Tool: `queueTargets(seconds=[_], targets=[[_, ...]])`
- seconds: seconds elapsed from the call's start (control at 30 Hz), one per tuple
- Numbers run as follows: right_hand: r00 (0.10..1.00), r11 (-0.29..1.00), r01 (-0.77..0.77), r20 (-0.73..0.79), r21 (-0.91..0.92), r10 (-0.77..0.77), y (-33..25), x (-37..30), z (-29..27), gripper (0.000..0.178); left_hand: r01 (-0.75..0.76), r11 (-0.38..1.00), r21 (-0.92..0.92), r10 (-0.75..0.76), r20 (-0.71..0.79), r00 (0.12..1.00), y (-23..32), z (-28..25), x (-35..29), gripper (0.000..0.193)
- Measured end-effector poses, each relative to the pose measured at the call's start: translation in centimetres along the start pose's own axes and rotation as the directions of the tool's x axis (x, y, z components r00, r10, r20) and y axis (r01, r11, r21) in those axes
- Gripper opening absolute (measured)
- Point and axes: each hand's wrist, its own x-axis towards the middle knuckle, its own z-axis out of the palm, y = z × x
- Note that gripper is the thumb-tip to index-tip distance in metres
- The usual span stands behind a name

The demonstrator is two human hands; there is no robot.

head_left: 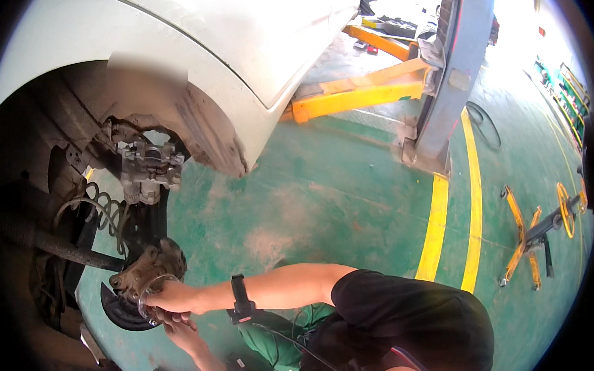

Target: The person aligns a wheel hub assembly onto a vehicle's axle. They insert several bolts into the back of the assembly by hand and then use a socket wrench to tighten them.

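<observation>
A wheel hub assembly point(151, 265) hangs at the lower left under the lifted white car point(237, 29), with a black curved dust shield point(117, 314) beside it. A thin, shiny, round-rimmed part point(143, 303) sits in front of the hub; its exact kind is unclear. My right hand point(174, 297) is closed at its rim, back of the hand up, fingers mostly hidden. Just below, my left hand point(181, 328) has its fingers curled up against the lower side of the same part. Whatever lies between the two hands cannot be seen.
A brake caliper point(150, 167) hangs above the hub, next to a coiled spring point(106, 210) and a drive shaft point(81, 251). Yellow lift arms point(359, 96) reach from a grey post point(455, 79). An orange wheeled stand point(531, 241) is at the right on the green floor point(338, 217).
</observation>
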Motion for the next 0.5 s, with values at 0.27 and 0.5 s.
queueTargets(seconds=[0.27,0.5], targets=[[0.993,0.991,0.101,-0.063,0.086,-0.096,0.03,-0.31,-0.3,0.03,-0.002,1.0,0.019,0.002,0.02,1.0,0.63,0.13,-0.61,0.041],[1.0,0.993,0.006,0.011,0.12,-0.008,-0.84,-0.11,-0.46,0.026,0.046,0.998,0.041,-0.046,0.002,0.999,0.51,-0.31,-0.1,0.037]])
